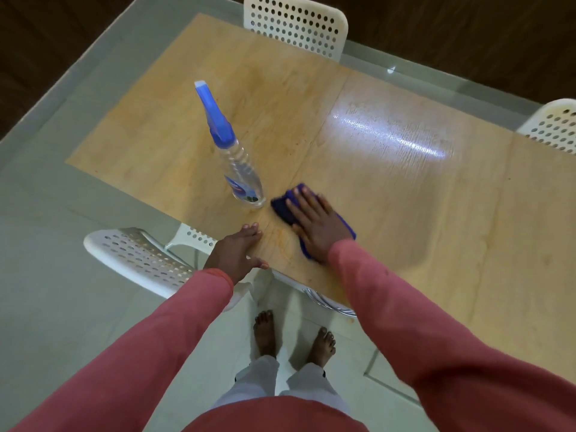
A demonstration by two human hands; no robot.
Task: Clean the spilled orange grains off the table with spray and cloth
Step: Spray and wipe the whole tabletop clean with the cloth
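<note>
Right hand (318, 226) presses flat, fingers spread, on blue cloth (282, 208) at the table (405, 194) near edge, left hand (238, 252) open bracing the edge, spray bottle (240, 169) upright just beyond, wiping step underway, next sweep faint orange grains (280, 241) edgeward.

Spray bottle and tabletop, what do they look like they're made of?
Bottle: clear, glossy plastic, see-through ribbed body, with an opaque blue plastic trigger head. Tabletop: pale wood-grain, probably laminate or veneer, shiny where the light glares.

On the table (405, 213), the spray bottle (237, 160) stands at ten o'clock of the cloth (282, 205), which lies under the right hand (314, 226)
</note>
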